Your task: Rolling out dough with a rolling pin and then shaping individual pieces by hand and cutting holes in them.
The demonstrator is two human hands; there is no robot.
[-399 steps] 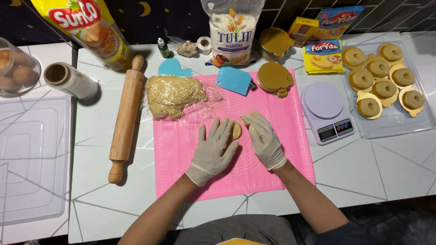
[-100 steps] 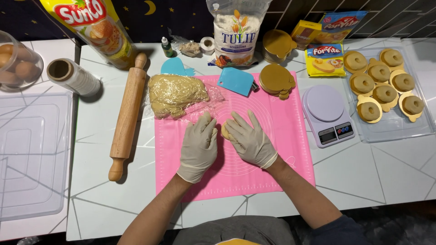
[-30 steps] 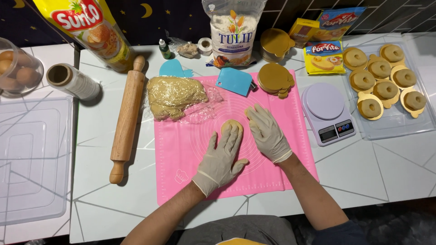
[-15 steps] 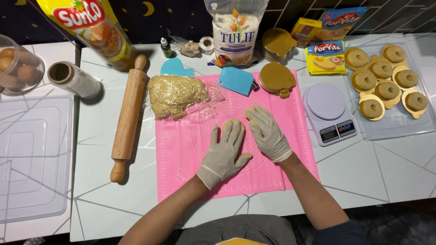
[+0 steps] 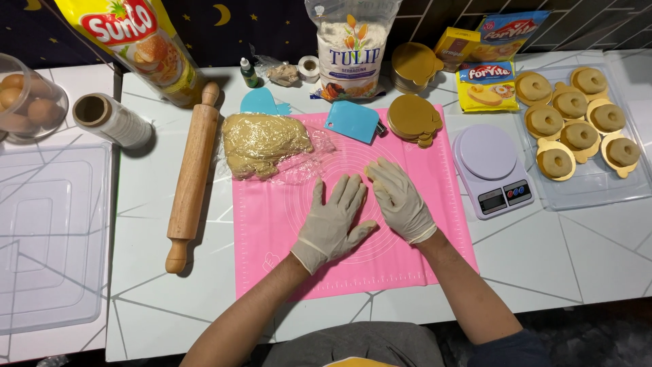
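My left hand [image 5: 333, 221] and my right hand [image 5: 399, 200], both in pale gloves, lie flat side by side on the pink silicone mat [image 5: 272, 224], fingers spread and pointing away from me. No dough shows between or under them. A lump of tan dough [image 5: 261, 143] on clear film sits at the mat's far left corner. A blue scraper [image 5: 352, 121] and a stack of gold cardboard bases [image 5: 414, 117] rest on the mat's far edge.
A wooden rolling pin [image 5: 191, 173] lies left of the mat, with a film roll [image 5: 112, 119] and a clear lid [image 5: 47, 231] beyond. A kitchen scale [image 5: 490, 170] and a tray of shaped dough rings [image 5: 577, 129] stand right. Flour bag [image 5: 352, 47] and packets line the back.
The small dough piece seen between my hands a second ago is now hidden. My left hand has slid up beside the right, and both press flat on the mat.
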